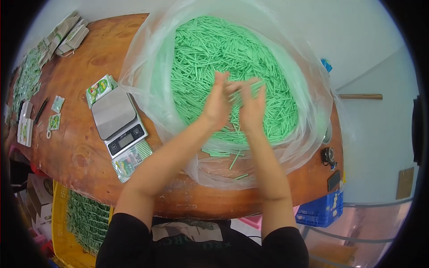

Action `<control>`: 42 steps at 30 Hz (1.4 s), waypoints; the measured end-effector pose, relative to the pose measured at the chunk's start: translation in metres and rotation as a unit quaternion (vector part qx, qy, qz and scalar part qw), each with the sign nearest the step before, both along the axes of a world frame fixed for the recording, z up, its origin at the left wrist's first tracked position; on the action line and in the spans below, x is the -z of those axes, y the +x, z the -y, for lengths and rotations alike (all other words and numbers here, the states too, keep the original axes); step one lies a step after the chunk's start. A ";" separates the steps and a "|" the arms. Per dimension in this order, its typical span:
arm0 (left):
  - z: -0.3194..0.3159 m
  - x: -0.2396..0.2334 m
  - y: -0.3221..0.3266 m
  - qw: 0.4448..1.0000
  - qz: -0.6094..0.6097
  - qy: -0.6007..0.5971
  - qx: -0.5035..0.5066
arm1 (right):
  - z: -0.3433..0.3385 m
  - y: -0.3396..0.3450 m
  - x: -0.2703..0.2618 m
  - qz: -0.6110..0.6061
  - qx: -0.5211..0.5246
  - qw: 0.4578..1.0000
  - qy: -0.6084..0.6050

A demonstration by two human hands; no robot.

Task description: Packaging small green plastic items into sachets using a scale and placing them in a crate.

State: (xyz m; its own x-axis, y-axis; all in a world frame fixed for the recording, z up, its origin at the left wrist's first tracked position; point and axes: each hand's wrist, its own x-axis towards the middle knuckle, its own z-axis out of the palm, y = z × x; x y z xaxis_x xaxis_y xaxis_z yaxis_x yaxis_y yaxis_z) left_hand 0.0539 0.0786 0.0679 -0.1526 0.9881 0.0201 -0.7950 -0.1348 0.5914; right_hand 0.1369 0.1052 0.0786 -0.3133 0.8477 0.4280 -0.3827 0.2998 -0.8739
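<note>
Both hands are over a large heap of short green sticks (214,47) inside a clear plastic bag (144,80) spread on the wooden table. My left hand (218,100) is upright above the heap, its palm turned inward. Facing it, my right hand (252,105) has fingers bent around some green sticks; it is blurred. Sticks lie between the two hands, and I cannot tell whether the left fingers touch them. A few sticks (234,160) lie on the near fold of the bag. Left of the bag stands a digital scale (114,114) with a bare metal plate.
Green-and-white packets (100,88) lie behind the scale, and a filled packet (125,167) before it. More small packets (28,77) are heaped far left. A yellow crate (62,227) and blue crates (321,211) stand below the table (77,147). A tape roll (327,155) sits at right.
</note>
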 end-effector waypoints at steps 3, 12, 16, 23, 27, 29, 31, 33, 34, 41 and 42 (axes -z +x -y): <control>0.004 -0.008 -0.007 0.997 0.059 -0.015 0.050 | 0.013 0.001 0.008 0.024 0.017 0.999 0.023; 0.172 -0.031 -0.111 0.767 -0.547 0.071 -0.328 | -0.031 0.036 0.055 0.742 0.064 0.625 0.232; 0.243 0.008 -0.123 0.487 -0.816 -0.175 -0.257 | -0.023 0.051 0.054 0.632 0.094 0.693 0.336; 0.270 0.062 -0.126 0.345 -0.919 0.044 -0.183 | -0.003 0.039 0.027 0.540 0.038 0.823 0.173; 0.275 0.066 -0.140 0.453 -0.869 0.081 -0.183 | -0.010 0.048 0.064 0.413 -0.019 0.904 0.107; 0.273 0.060 -0.140 0.484 -0.848 0.066 -0.204 | 0.003 0.038 0.045 0.385 -0.038 0.922 -0.006; 0.271 0.064 -0.145 0.472 -0.851 0.055 -0.223 | 0.003 0.042 0.038 0.341 -0.069 0.931 -0.113; 0.257 0.061 -0.146 0.502 -0.831 0.076 -0.228 | -0.005 0.049 0.047 0.434 -0.053 0.899 -0.010; 0.249 0.053 -0.142 0.531 -0.810 0.084 -0.234 | -0.006 0.051 0.042 0.569 0.037 0.782 0.252; 0.102 0.041 -0.034 0.731 -0.658 0.133 -0.127 | -0.001 0.060 -0.011 0.320 0.009 0.940 -0.115; 0.092 0.049 -0.031 0.732 -0.655 0.140 -0.124 | 0.004 0.061 -0.009 0.194 -0.018 0.969 -0.153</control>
